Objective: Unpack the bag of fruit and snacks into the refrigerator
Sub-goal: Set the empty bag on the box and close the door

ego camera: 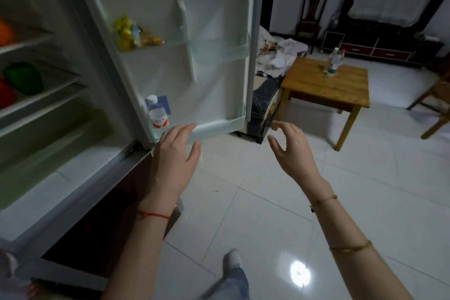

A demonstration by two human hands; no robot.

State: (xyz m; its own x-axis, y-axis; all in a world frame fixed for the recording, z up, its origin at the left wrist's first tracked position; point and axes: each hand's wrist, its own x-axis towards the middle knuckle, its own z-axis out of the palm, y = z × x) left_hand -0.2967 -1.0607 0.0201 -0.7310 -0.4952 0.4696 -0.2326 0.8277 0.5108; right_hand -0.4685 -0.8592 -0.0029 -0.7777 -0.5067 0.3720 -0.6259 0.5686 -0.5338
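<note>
The refrigerator door [214, 19] stands open in front of me. Its middle rack holds yellow snack packets [126, 31], and a water bottle [157, 114] stands in the bottom rack [219, 128]. Inside, an orange fruit [6, 31] lies on the upper shelf, with a green pepper [24, 77] and a red one [6, 95] on the shelf below. My left hand [175, 153] rests its fingers on the bottom rack's front edge, holding nothing. My right hand [289, 148] hovers apart from the door's outer edge, fingers spread and curled, empty. No bag is visible.
A wooden table [316, 90] with two bottles [333, 61] stands right of the door. Behind it are a dark chair [311, 12], a dark cabinet [379, 46] and a bed with clothes [275, 56]. My foot [232, 259] is on the white tiled floor.
</note>
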